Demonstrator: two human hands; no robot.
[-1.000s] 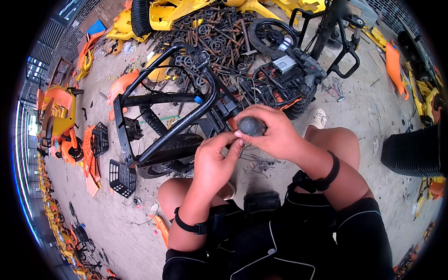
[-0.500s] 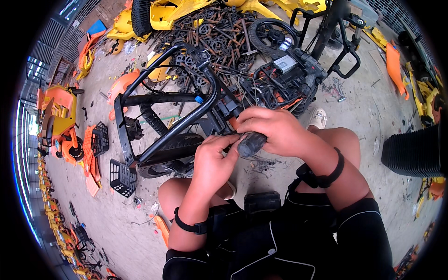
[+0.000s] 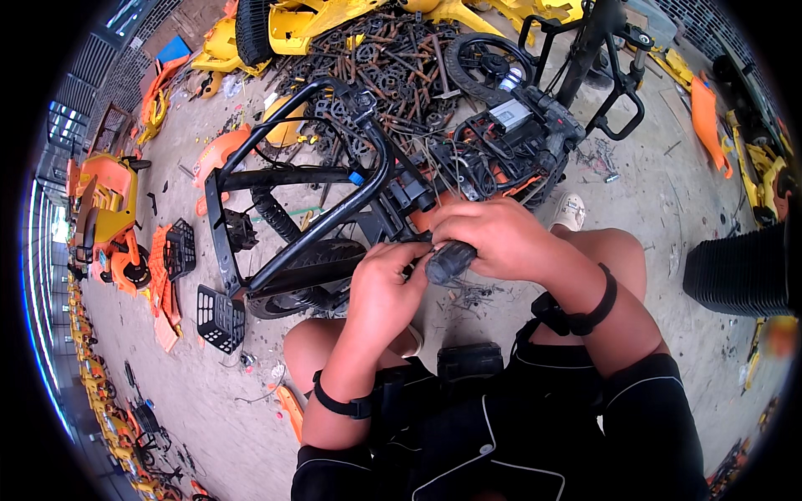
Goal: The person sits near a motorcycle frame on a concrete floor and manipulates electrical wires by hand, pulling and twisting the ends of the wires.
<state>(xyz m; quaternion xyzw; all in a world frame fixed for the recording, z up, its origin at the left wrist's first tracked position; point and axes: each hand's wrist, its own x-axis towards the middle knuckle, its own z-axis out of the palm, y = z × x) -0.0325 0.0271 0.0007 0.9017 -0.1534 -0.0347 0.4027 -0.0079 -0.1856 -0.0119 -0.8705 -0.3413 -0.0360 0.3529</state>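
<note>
My right hand (image 3: 489,238) grips a dark grey, rounded cylindrical object (image 3: 448,265), whose blunt end points down and left. My left hand (image 3: 386,290) is closed right beside it, fingertips curled near the object; what they pinch is hidden. Just beyond both hands lies a black scooter frame (image 3: 292,242) with a tyre, a blue fitting and cables. To its right is a scooter chassis (image 3: 507,146) with exposed wiring and a silver box.
A pile of rusty metal parts (image 3: 384,67) lies ahead. Around it are yellow panels (image 3: 309,25), an orange panel (image 3: 706,125), a yellow-orange scooter (image 3: 117,200) and a black basket (image 3: 219,317). A stack of black bins (image 3: 735,271) stands at right; my bent knees flank my hands.
My right hand has rolled over and shifted slightly, so the dark object now slants down-left instead of showing end-on. My left fingers have moved slightly beside it.
</note>
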